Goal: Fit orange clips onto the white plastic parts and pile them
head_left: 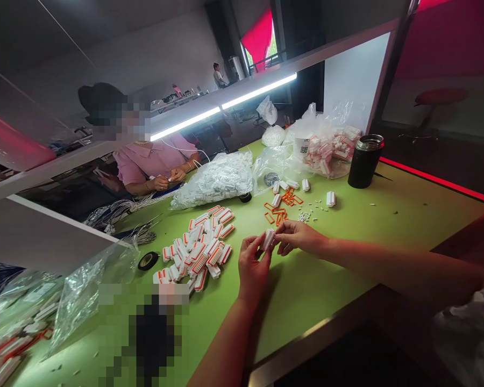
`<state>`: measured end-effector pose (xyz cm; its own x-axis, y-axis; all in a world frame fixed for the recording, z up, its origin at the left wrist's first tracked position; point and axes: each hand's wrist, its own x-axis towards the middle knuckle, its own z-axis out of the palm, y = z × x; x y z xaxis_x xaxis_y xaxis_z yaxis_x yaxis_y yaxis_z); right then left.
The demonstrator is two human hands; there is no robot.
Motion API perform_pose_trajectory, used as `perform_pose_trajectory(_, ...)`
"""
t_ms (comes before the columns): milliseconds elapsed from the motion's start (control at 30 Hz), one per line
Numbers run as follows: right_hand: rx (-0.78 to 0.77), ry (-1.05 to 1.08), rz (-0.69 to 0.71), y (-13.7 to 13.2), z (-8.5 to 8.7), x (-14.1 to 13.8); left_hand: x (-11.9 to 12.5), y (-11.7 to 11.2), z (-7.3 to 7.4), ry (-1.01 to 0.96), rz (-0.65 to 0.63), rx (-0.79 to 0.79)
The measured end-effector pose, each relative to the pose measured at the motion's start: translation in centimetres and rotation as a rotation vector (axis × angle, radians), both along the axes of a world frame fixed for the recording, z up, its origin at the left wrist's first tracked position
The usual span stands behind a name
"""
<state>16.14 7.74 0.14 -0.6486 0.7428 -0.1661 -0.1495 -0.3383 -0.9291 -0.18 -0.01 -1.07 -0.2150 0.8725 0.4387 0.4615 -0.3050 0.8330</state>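
My left hand [255, 264] is closed round a white plastic connector housing [268, 239], held upright just above the green table. From the right, my right hand [296, 237] reaches in with its fingertips pinched at the housing's side; whether a small part sits between them is too small to make out. Beyond my hands lie loose orange rectangular frames [281, 214] and a scatter of tiny white pegs [304, 216]. A few more white housings [331, 199] stand near them. To the left is a heap of white housings with orange frames fitted [201, 247].
A black tumbler [365, 161] stands at the back right beside clear bags of parts [326, 148]. Another full bag [218, 180] lies mid-table. Black tape [148, 261] sits left of the heap. Across the table, a person in pink [159, 164] handles something small near bundled cables.
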Motion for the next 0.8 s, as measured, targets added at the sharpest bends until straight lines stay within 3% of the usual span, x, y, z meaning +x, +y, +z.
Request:
perform_pose_trajectory(167,0.053,-0.037,-0.012,0.18,0.21,0.16,0.26,0.22,-0.21,-0.132,-0.025,-0.058)
perform_pose_trajectory(533,0.336,-0.144,-0.068,0.27,-0.41,0.37,0.12,0.05,-0.70,-0.158,0.000,-0.127)
perform_pose_trajectory(800,0.374,-0.144,-0.053,-0.07,-0.47,0.19,0.70,-0.39,-0.52,-0.030,0.069,-0.068)
